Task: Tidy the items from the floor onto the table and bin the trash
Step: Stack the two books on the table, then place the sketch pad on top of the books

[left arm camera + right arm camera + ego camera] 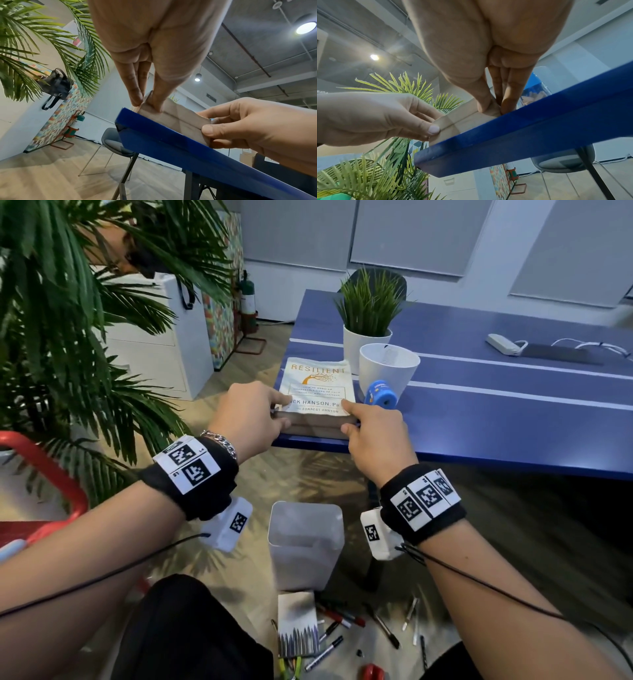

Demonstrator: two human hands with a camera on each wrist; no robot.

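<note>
A stack of two books [317, 385], the white "Resilient" on top, lies on the near left corner of the blue table [496, 419]. Its brown page edges [315, 424] face me. My left hand [282, 412] grips the stack's near left corner, thumb on the edge and fingers on the cover. At the near right corner my right hand [346, 417] pinches it the same way. The left wrist view shows the stack [175, 120] on the table's rim between my left hand [147, 100] and right hand [240, 128]. The right wrist view shows the stack [462, 121] held alike.
On the table stand a potted grass plant [368, 337], an empty white pot [388, 368] and a blue roll-shaped item [380, 395]. On the floor are a translucent bin [306, 546], scattered pens [342, 621] and a small pad [297, 625]. A big palm [68, 320] crowds the left.
</note>
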